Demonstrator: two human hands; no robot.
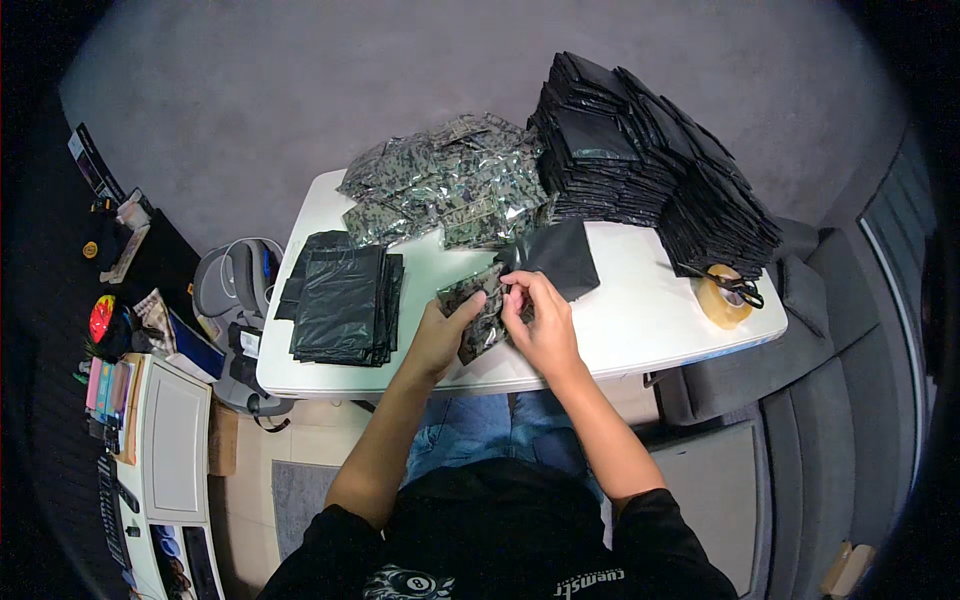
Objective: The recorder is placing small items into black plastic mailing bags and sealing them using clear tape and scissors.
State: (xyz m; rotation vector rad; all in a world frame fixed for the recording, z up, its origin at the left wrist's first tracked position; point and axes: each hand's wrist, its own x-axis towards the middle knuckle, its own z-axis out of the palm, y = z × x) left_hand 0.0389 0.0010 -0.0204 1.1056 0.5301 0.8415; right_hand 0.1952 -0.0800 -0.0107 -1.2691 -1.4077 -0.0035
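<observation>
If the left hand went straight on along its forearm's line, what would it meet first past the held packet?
The left hand would likely meet the pile of camouflage packets beyond the held packet; the black bag lies further right, though depth is unclear.

Grey wall point(300, 80) ahead — a white cabinet point(175, 435) stands left, a sofa point(745, 375) right.

One left hand point(436, 340) and one right hand point(547, 325); one tabletop point(630, 320); one camouflage packet point(483, 328) held, plus one heap of camouflage packets point(440, 180); one stack of black bags point(337, 308), one larger pile of black packages point(600, 140), their layers too overlapped to number; one separate black bag point(562, 262); one tape roll point(717, 308); one pair of scissors point(749, 294).
</observation>
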